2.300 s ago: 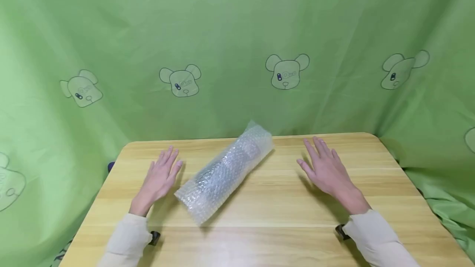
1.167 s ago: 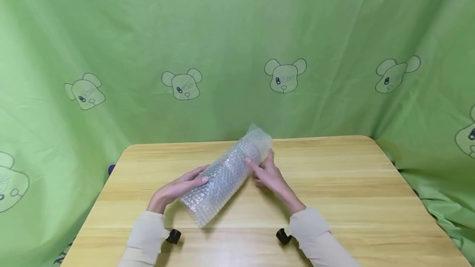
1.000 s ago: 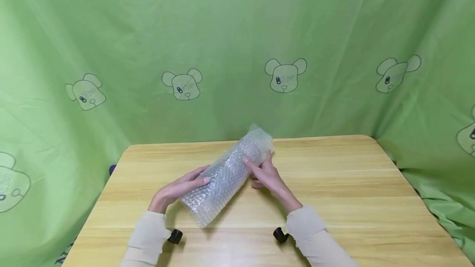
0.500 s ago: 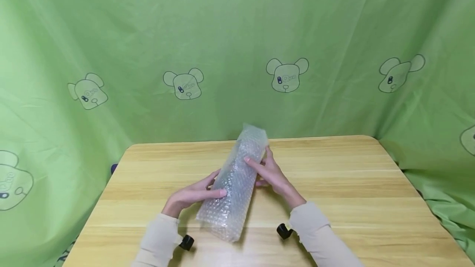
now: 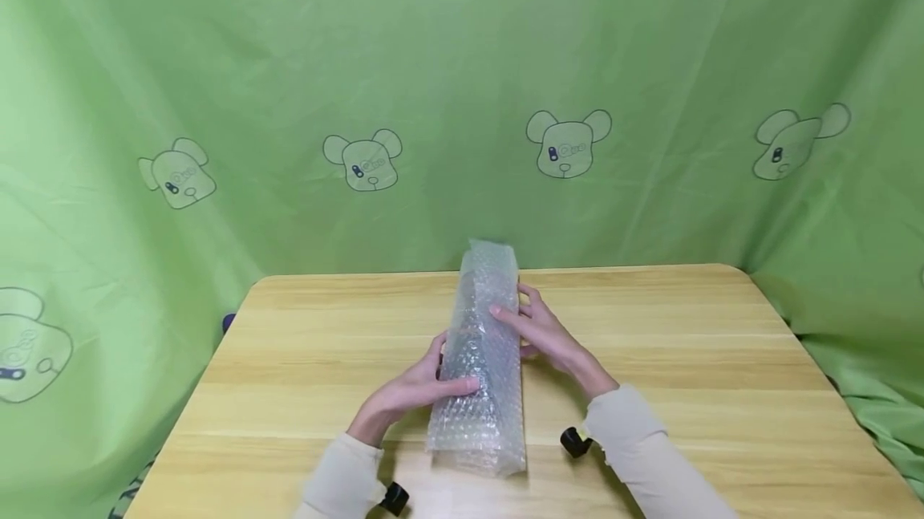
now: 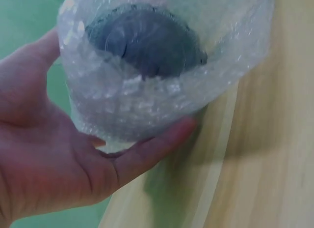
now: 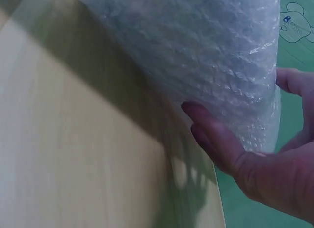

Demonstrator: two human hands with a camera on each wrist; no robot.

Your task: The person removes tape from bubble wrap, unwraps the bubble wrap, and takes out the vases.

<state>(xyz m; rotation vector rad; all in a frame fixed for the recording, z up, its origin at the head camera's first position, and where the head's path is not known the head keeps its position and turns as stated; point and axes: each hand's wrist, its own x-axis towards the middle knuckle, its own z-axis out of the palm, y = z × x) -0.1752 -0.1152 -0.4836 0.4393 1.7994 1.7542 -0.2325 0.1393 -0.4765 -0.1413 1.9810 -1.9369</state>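
A long bundle of clear bubble wrap point(image 5: 482, 358) lies lengthwise across the middle of the wooden table point(image 5: 686, 358), its near end pointing at me. My left hand point(image 5: 426, 383) grips its left side near the middle, fingers over the top. My right hand point(image 5: 545, 330) holds the right side further back. In the left wrist view the bundle's point(image 6: 147, 75) open end shows a dark round object point(image 6: 147, 46) inside, and the left hand point(image 6: 54, 159) cups it from below. In the right wrist view the right hand's fingers point(image 7: 216, 134) curl against the wrap point(image 7: 206, 56).
A green curtain point(image 5: 462, 62) printed with bear heads hangs behind and round both sides of the table. Black wrist-camera mounts point(image 5: 575, 441) sit on both sleeves. The table's rounded far corners and side edges are in view.
Both hands came in from flat on the table and took hold of the bundle. They have turned it from a diagonal lie to pointing straight toward me, its near end swinging right.
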